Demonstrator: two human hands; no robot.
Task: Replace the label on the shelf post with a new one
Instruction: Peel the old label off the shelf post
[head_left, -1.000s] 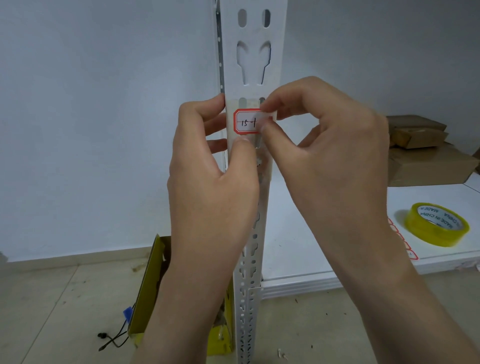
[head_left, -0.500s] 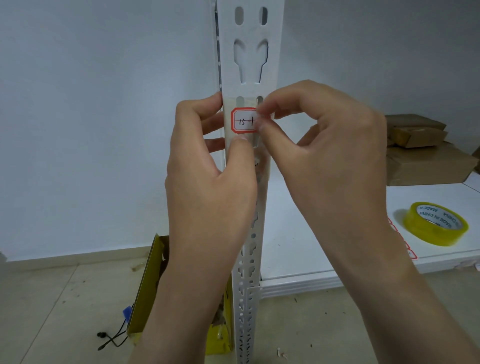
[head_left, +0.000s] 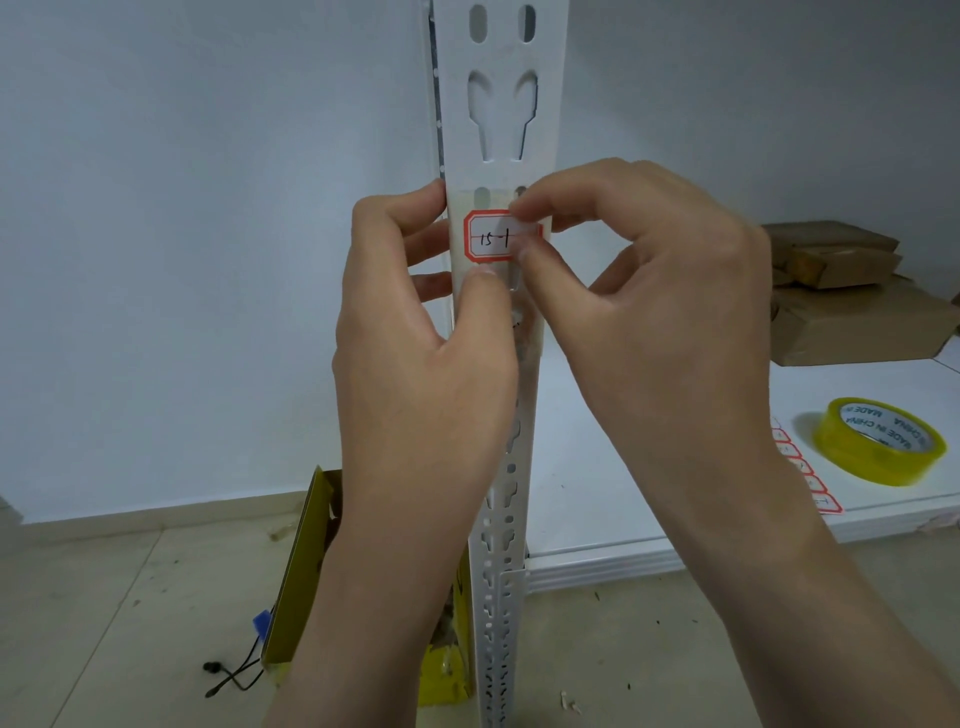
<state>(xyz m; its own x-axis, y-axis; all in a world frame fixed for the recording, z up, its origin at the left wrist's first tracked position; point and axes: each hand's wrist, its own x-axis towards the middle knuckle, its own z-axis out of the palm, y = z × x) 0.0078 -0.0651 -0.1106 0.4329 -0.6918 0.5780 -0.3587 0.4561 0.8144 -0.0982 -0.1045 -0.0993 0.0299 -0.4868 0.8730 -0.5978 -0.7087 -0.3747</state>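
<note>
A white slotted shelf post (head_left: 498, 78) stands upright in the middle of the view. On it sits a white label (head_left: 491, 236) with a red border and handwritten "15-1", under a strip of clear tape. My left hand (head_left: 415, 353) grips the post, fingers curled round its left edge and thumb pressed on the front just below the label. My right hand (head_left: 649, 312) pinches the label's right edge between thumb and forefinger.
A yellow roll of tape (head_left: 880, 447) and a sheet of red-bordered labels (head_left: 808, 475) lie on the white shelf board (head_left: 623, 519) to the right. Brown cardboard boxes (head_left: 852, 301) sit behind them. A yellow carton (head_left: 301, 571) and a black cable (head_left: 228, 675) lie on the floor.
The view has shifted slightly so the post and hands sit a little lower. Both hands keep their hold; my right fingers have moved a bit at the label's right edge.
</note>
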